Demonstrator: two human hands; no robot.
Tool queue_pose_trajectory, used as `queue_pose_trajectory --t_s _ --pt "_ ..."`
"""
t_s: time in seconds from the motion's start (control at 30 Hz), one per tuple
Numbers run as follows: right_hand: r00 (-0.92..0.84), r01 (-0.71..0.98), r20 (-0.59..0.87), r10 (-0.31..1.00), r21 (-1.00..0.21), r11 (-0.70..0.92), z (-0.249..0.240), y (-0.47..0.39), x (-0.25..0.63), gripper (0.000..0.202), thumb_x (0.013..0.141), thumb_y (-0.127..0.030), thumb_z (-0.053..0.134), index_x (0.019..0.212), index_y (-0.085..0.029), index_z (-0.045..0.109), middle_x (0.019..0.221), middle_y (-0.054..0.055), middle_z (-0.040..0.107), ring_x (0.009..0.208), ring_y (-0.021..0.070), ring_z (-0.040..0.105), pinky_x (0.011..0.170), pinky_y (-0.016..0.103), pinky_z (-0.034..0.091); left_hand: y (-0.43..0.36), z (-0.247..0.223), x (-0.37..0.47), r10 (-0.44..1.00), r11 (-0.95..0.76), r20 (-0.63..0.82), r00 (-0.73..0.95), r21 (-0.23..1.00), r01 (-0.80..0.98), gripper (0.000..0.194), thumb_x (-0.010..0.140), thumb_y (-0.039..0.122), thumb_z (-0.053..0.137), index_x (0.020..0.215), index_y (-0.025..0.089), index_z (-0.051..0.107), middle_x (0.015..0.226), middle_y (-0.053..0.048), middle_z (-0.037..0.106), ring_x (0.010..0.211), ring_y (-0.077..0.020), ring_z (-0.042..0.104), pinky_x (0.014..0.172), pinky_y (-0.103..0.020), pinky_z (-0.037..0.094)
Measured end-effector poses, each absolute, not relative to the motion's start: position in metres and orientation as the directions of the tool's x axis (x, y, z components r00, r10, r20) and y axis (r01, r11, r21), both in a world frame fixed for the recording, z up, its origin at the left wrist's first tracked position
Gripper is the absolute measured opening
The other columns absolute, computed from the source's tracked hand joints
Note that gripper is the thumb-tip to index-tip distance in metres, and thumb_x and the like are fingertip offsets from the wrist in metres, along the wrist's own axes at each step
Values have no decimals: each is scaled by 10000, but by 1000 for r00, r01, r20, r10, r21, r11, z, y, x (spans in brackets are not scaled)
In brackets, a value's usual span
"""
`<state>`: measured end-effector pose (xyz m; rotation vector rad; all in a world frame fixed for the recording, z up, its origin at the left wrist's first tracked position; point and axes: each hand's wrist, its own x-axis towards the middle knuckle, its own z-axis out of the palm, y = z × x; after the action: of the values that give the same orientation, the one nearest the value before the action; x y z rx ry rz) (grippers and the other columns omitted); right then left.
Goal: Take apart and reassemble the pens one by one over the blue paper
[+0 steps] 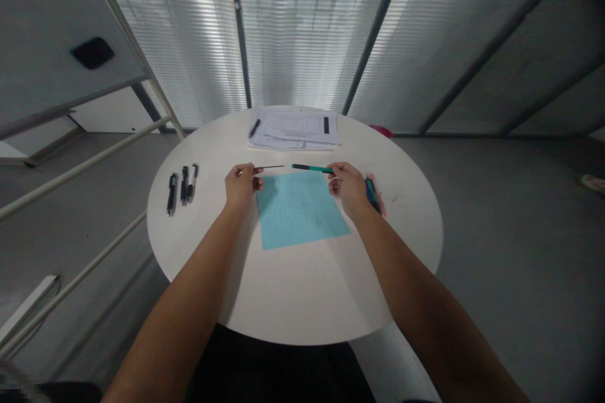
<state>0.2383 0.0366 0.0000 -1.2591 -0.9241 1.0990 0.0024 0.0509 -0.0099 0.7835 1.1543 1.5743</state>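
Observation:
My left hand [241,186] pinches one end of a thin dark pen refill [271,167], which points to the right. Opposite it, my right hand [348,187] is closed on a green pen barrel [312,168] with a black front part. A small gap lies between the refill's tip and the barrel's end. Both are held above the far edge of a light blue sheet [302,211] on the round white table. Beside my right hand, partly hidden by it, lie green and dark pens [373,194] on something pink [382,198].
Several dark pens and a white-and-black one [191,184] lie at the left of the white table [293,302]. Stacked papers [293,129] with a black pen [254,128] are at the far edge. A metal rail [94,164] runs along the left, and a blind-covered glass wall [312,25] stands behind.

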Motion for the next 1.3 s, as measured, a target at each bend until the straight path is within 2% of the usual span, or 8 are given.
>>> queue_pose_trajectory --t_s 0.23,0.33,0.53,0.67,0.77,0.93,1.07,1.3 --pt "273 -103 -51 961 -994 -24 -4 39 243 152 751 -353 581 800 -211 555 592 -48 499 385 72 458 369 209 304 53 -11 1 932 -57 -79 -355 932 -358 209 746 307 624 806 178 471 785 -44 674 450 -86 548 428 -223 429" --pt "255 -53 20 967 -998 35 -7 40 243 117 748 -324 562 777 -211 556 571 -49 482 391 79 448 374 215 297 54 -12 1 934 -66 -69 -352 932 -357 188 748 284 615 804 175 473 786 -50 675 448 -88 552 429 -227 435" --pt "217 256 226 950 -952 168 -10 36 239 110 785 -288 498 780 -221 585 566 -49 471 446 99 443 427 231 297 54 -15 4 942 -59 -52 -332 948 -314 191 772 302 617 824 167 491 774 -46 669 462 -93 568 449 -235 466" --pt "153 484 359 921 -839 247 -3 28 236 146 831 -278 474 807 -223 606 627 -17 523 587 143 492 541 259 348 53 -17 6 950 -87 5 -313 964 -249 226 788 346 624 851 157 518 789 -52 665 508 -105 600 460 -234 480" --pt "84 589 444 892 -744 314 2 23 234 158 849 -244 451 810 -217 602 714 11 567 713 173 526 637 284 379 52 -18 6 956 -93 17 -294 965 -246 239 791 362 629 859 157 525 803 -56 666 528 -112 611 461 -235 483" --pt "34 643 566 824 -643 416 6 21 234 167 870 -210 417 832 -209 580 830 38 595 814 190 542 740 311 399 53 -18 6 956 -80 -1 -294 962 -262 220 801 347 625 852 162 516 795 -55 662 523 -118 612 464 -245 485" --pt "-6 692 605 796 -572 440 8 19 234 159 877 -205 419 836 -216 572 862 47 595 848 197 547 786 326 406 52 -16 6 959 -78 0 -284 961 -265 199 805 328 617 850 162 515 798 -62 663 515 -125 612 460 -255 483" --pt "2 695 635 772 -556 456 9 18 235 160 880 -193 421 834 -216 573 853 45 592 833 194 550 778 327 409 52 -16 6 961 -74 0 -278 964 -255 190 802 317 613 848 161 516 797 -59 665 519 -125 613 458 -252 485"
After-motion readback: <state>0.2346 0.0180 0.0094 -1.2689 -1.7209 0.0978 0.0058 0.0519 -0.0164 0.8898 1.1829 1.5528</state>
